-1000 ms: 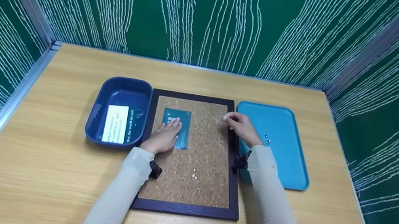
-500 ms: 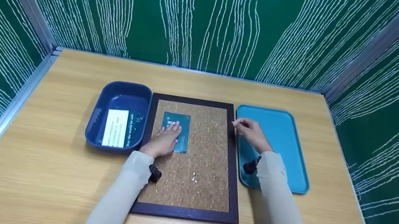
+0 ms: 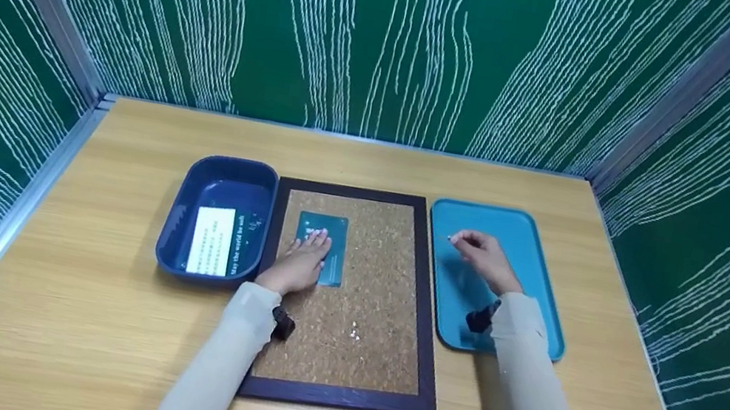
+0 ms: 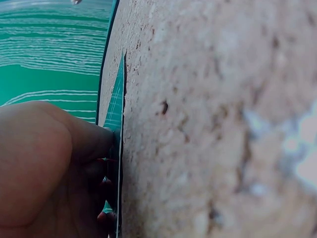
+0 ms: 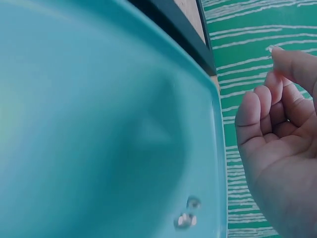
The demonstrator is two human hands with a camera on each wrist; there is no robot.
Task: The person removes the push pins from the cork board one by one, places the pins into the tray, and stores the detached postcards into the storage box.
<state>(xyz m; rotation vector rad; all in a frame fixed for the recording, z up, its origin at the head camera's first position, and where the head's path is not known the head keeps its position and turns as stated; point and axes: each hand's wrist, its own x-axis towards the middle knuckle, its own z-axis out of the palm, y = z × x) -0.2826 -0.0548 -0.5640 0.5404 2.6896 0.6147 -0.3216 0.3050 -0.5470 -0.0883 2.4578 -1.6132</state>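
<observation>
My left hand (image 3: 299,265) lies with its fingers spread on a dark green card (image 3: 334,260), pressing it to the cork board (image 3: 385,261). In the left wrist view, the thumb rests along the edge of the card (image 4: 117,104), which stands slightly off the cork. Over the blue tray (image 3: 533,317), my right hand (image 3: 486,260) pinches a small clear pushpin (image 5: 271,48) between thumb and index finger; the other fingers curl inward. Two more clear pins (image 5: 185,220) lie in the tray below the hand, seen in the right wrist view.
Left of the board stands a navy basin (image 3: 178,202) holding a printed white and green card (image 3: 211,242). Several small shiny pieces (image 3: 354,331) lie low on the cork. The board's dark frame (image 3: 338,397) adjoins basin and tray. Green walls enclose the table.
My right hand has moved rightward with the pin, from the board's right edge to over the tray. My left hand stays on the card. The head view has tilted slightly up.
</observation>
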